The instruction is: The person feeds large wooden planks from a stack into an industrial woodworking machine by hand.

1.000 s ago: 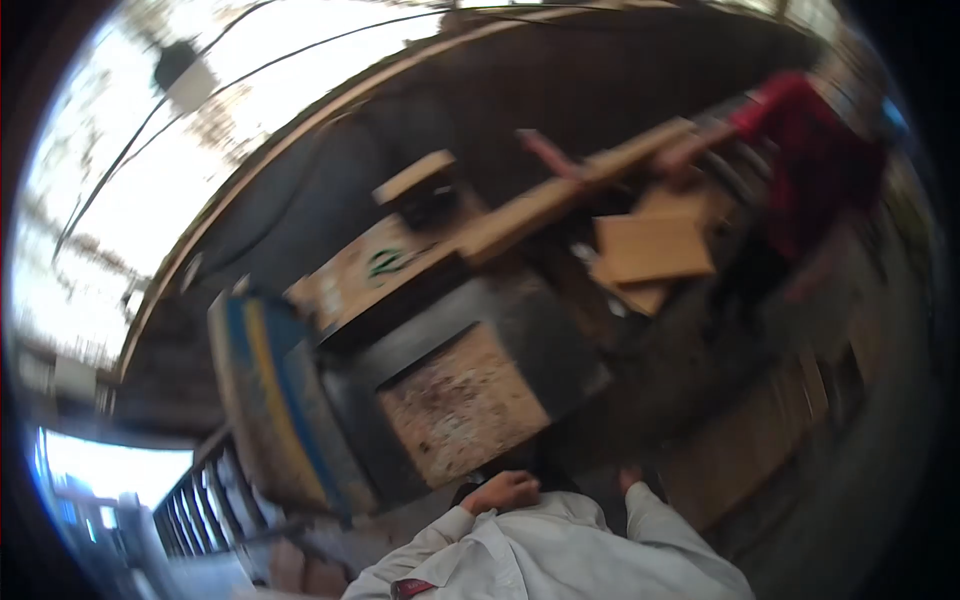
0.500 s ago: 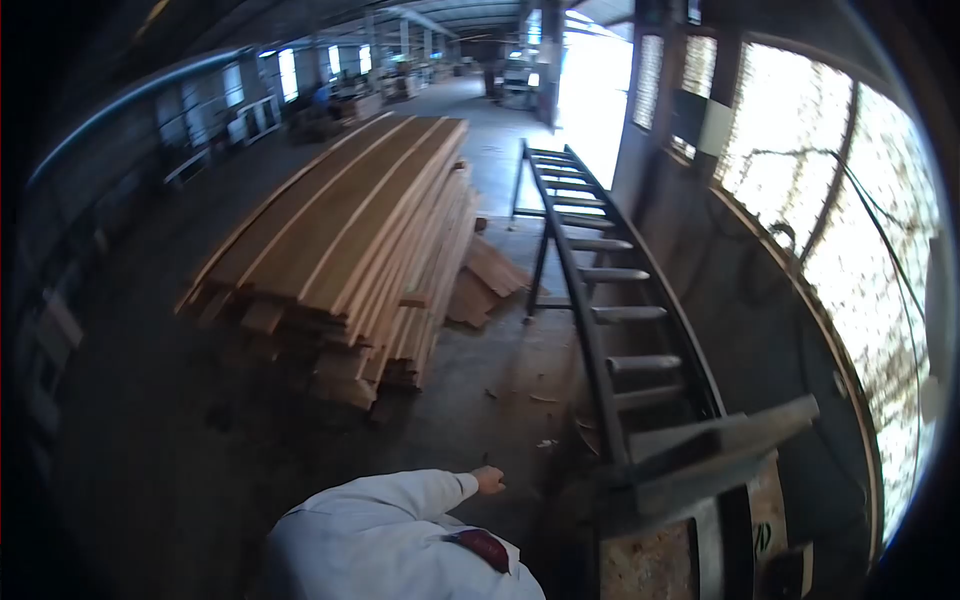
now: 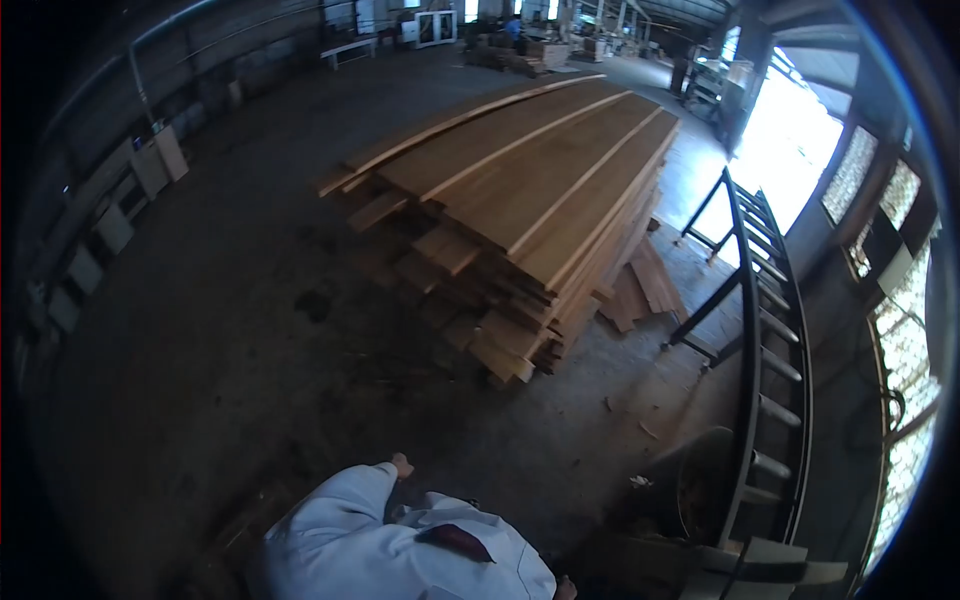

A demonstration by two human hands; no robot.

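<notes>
My left hand [image 3: 402,466] shows small at the end of a light sleeve, over the dark floor. Its fingers look curled, but whether anything is in them is too small to tell. At the bottom edge, only a bit of my right hand [image 3: 566,588] shows beside the light shirt, its fingers hidden. Ahead of both hands lies a large stack of wooden boards [image 3: 540,150], with uneven ends facing me. Neither hand touches the stack.
A dark roller conveyor frame [image 3: 745,390] runs along the right, near bright windows. Loose flat boards [image 3: 640,285] lie between it and the stack. Panels [image 3: 115,228] lean at the left. A person [image 3: 514,30] in blue is far back.
The view has swung left, so the stack and roller frame appear further right. The left hand now shows lower on the stack's left side, and a bit of the right hand has come into view.
</notes>
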